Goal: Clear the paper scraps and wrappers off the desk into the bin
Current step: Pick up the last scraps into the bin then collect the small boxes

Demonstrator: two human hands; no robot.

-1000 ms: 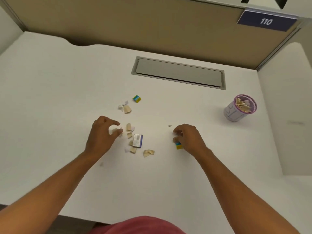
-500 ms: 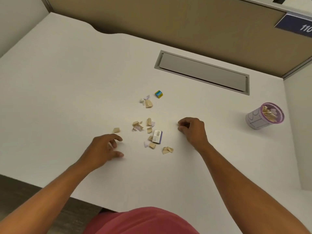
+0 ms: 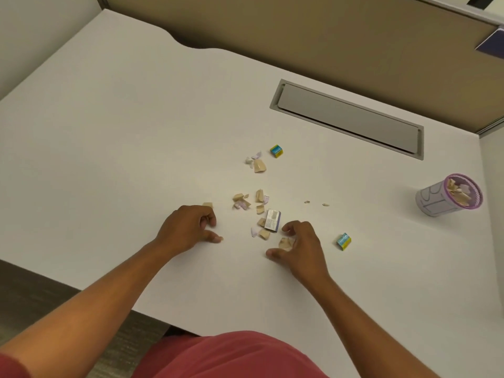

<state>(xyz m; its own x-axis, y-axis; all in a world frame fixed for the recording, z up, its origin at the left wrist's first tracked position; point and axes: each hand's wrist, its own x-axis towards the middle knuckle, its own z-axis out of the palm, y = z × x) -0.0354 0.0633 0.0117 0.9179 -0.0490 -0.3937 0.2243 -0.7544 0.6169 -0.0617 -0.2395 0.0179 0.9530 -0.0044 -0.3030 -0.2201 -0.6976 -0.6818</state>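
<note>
Several tan and pale lilac paper scraps (image 3: 259, 199) lie scattered mid-desk, with a second small clump (image 3: 257, 164) farther back. Among them lies a small white and blue box (image 3: 272, 220). One blue-yellow wrapper (image 3: 276, 151) sits behind the scraps, another (image 3: 343, 241) to the right of my right hand. My right hand (image 3: 300, 246) curls thumb and fingers around a tan scrap (image 3: 285, 242). My left hand (image 3: 188, 227) rests on the desk with fingers curled and holds nothing, just below a lone tan scrap (image 3: 207, 205). The lilac-rimmed bin (image 3: 433, 205) stands far right, holding scraps.
A grey cable hatch (image 3: 346, 118) is set into the white desk (image 3: 109, 132) behind the scraps. Two tiny bits (image 3: 307, 201) lie right of the pile. A tan partition runs along the back. The desk's front edge is near my red shirt.
My right hand moved back from the tiny bits to the tan scrap near the box and curled round it. My left hand slid up towards the lone scrap. The camera shifted left.
</note>
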